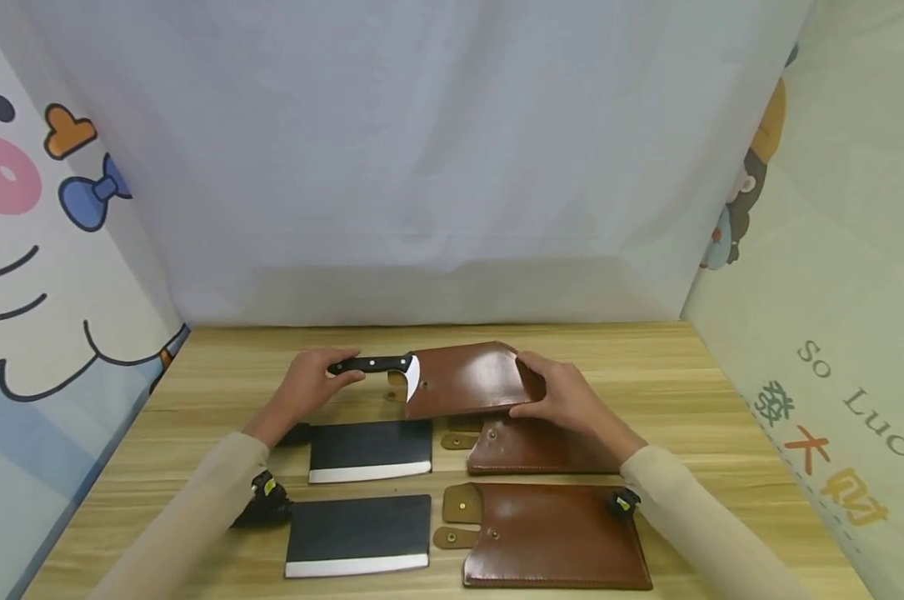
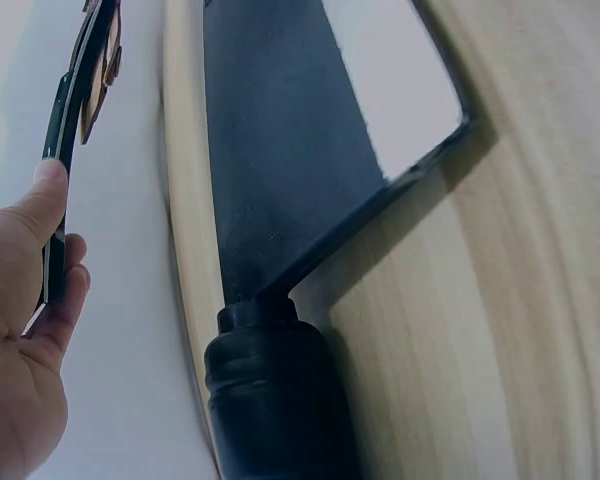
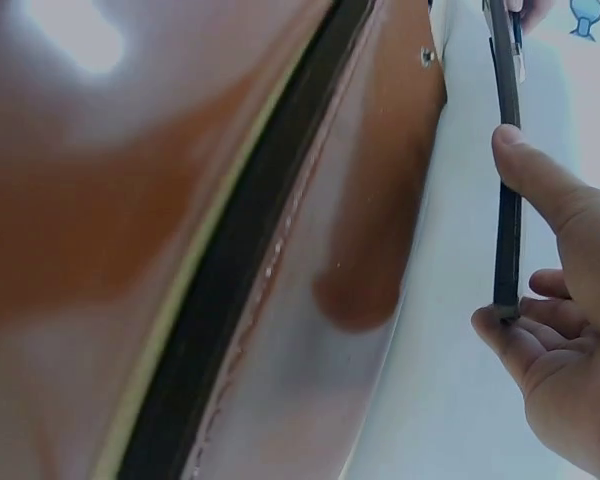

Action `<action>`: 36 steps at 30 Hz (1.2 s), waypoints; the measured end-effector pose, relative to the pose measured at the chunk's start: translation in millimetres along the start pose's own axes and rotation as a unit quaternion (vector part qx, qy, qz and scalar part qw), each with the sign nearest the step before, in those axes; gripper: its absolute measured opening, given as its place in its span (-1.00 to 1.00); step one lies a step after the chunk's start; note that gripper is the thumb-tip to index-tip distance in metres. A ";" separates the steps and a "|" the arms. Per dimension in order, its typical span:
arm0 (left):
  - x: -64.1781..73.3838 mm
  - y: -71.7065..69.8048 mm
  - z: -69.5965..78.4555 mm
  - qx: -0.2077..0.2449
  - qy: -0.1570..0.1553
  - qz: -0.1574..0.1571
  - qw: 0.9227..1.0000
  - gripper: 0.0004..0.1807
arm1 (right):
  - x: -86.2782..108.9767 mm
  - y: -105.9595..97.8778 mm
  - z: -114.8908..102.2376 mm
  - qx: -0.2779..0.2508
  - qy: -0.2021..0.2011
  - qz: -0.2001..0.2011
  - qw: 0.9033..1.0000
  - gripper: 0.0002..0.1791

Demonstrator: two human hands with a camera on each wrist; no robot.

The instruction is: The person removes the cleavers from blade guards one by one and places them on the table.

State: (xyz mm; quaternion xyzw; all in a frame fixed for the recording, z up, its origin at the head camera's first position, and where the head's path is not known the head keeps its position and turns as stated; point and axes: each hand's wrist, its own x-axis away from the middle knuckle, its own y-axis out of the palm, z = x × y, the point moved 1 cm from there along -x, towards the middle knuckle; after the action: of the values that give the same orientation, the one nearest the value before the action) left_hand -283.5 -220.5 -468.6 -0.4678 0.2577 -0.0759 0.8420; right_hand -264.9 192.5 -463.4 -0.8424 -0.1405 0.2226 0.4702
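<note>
Held up over the back of the table is a cleaver (image 1: 377, 364) with a black riveted handle, its blade inside a brown leather sheath (image 1: 462, 379). Only a silver strip of blade shows at the sheath's mouth. My left hand (image 1: 309, 385) pinches the end of the handle between thumb and fingers; the left wrist view shows this grip edge-on. At the sheath's right end, my right hand (image 1: 567, 398) grips it with the thumb on the near face, fingers at its edges. The sheath's strap flaps hang loose behind the handle.
Two dark-bladed cleavers, a far one (image 1: 372, 446) and a near one (image 1: 357, 533), lie on the wooden table (image 1: 729, 467) at left. Right of them lie two brown sheaths, one far (image 1: 541, 454) and one near (image 1: 560, 537). A pale curtain (image 1: 437, 167) hangs behind.
</note>
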 end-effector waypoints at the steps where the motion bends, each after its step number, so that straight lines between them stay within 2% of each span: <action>1: 1.3 -0.6 0.7 -0.003 0.005 -0.001 1.000 -0.47 | 1.9 -0.5 -1.9 -0.002 -0.005 0.004 1.000 0.01; 7: 10.3 -3.9 2.8 -0.008 0.018 -0.006 1.000 -0.54 | 12.7 -1.0 -11.4 0.003 -0.005 0.009 1.000 0.02; 20: 27.0 -6.7 3.3 0.030 0.045 0.031 0.998 -0.63 | 28.7 4.3 -20.5 -0.016 0.004 0.006 1.000 0.00; 24: 30.2 -6.3 3.5 0.038 0.046 0.029 0.998 -0.61 | 31.5 8.4 -21.5 -0.016 -0.008 -0.005 1.000 0.06; 30: 31.7 -6.6 4.2 0.041 0.050 0.023 0.998 -0.59 | 35.6 12.1 -22.9 0.001 -0.020 -0.027 0.999 0.13; 36: 27.8 -8.1 5.8 0.026 0.081 0.040 0.996 -0.58 | 37.1 11.0 -24.2 0.029 -0.034 -0.020 0.999 0.10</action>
State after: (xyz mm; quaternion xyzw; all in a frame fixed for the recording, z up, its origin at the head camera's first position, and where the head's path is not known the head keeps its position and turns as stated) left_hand -255.8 -231.0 -469.5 -0.4274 0.3412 -0.0867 0.8327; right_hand -220.4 185.7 -470.7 -0.8173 -0.1671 0.2454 0.4938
